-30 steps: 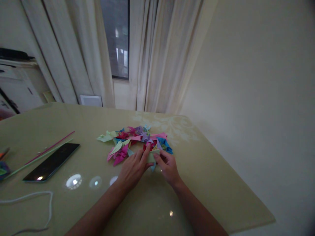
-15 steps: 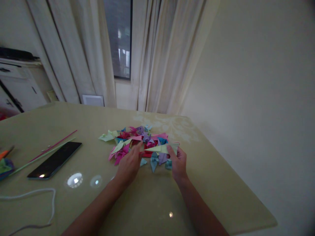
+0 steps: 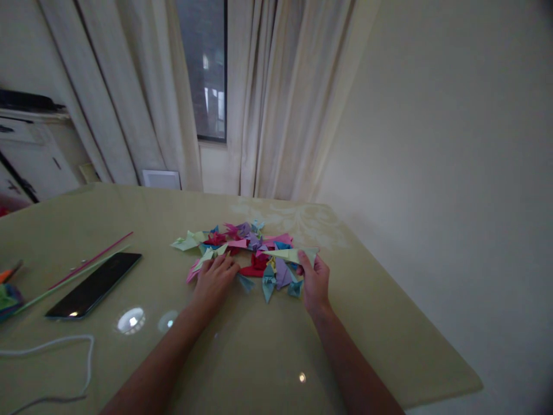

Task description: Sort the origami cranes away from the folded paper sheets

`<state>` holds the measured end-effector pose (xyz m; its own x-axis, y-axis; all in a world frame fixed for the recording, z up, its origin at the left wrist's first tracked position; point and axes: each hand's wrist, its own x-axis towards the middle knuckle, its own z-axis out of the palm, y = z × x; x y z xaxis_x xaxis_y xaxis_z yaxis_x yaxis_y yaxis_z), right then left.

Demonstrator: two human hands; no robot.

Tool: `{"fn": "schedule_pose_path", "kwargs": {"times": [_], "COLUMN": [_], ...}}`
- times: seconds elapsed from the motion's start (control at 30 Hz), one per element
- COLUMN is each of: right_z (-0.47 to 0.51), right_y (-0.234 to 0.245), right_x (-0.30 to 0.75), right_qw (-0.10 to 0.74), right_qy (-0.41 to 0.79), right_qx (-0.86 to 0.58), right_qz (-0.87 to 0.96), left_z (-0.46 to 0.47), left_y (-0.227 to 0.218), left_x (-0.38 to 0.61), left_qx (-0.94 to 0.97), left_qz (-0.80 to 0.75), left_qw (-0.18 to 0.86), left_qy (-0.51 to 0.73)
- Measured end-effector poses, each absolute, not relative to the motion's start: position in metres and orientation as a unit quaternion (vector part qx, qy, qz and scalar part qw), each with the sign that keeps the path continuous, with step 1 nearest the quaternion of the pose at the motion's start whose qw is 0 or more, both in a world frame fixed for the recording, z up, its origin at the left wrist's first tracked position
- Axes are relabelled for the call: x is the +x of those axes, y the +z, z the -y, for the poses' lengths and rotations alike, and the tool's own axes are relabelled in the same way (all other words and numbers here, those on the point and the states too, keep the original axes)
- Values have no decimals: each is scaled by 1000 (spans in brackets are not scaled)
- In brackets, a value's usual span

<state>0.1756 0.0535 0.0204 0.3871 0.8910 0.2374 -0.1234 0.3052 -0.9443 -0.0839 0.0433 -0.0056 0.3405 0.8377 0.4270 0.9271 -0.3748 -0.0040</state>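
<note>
My right hand pinches a pale green folded paper piece by its wide end, its long point aimed left over the pile. My left hand lies palm down at the pile's near left side, fingers stretched over the magenta and green pieces; the fingertips touch or hover just above them, I cannot tell which. The pile is several origami pieces, among them a red one, a teal one, a purple one and a light green one at its left end.
A black phone lies on the glossy table to the left, beside a thin pink stick and a green one. A white cable curves at the near left. The wall borders the table's right side.
My left hand has moved left and down onto the pile's left part, uncovering the red paper. My right hand still holds the pale green piece, slightly raised and shifted right.
</note>
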Motion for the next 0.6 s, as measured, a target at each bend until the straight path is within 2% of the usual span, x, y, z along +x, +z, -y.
{"fn": "schedule_pose_path", "kwargs": {"times": [0.13,0.27,0.37,0.6], "right_z": [-53,-48,-41,-30], "right_y": [20,20,22,21], "right_x": [176,171,163,149], "right_qw": [693,661,617,565], "right_qy": [343,353,387,443], "right_qx": [-464,-457,-457,-409], "right_qz": [433,480,511,564], "left_z": [-41,-33,-26,-21], "left_y": [4,10,11,7], "left_x": [-76,-64,-56,-49], "left_qx": [-763,-711,-731,-806], "left_qz": [553,531,495,467], "left_qw": [76,-34,-60,64], "left_qy": [-326,-461,-465,-358]}}
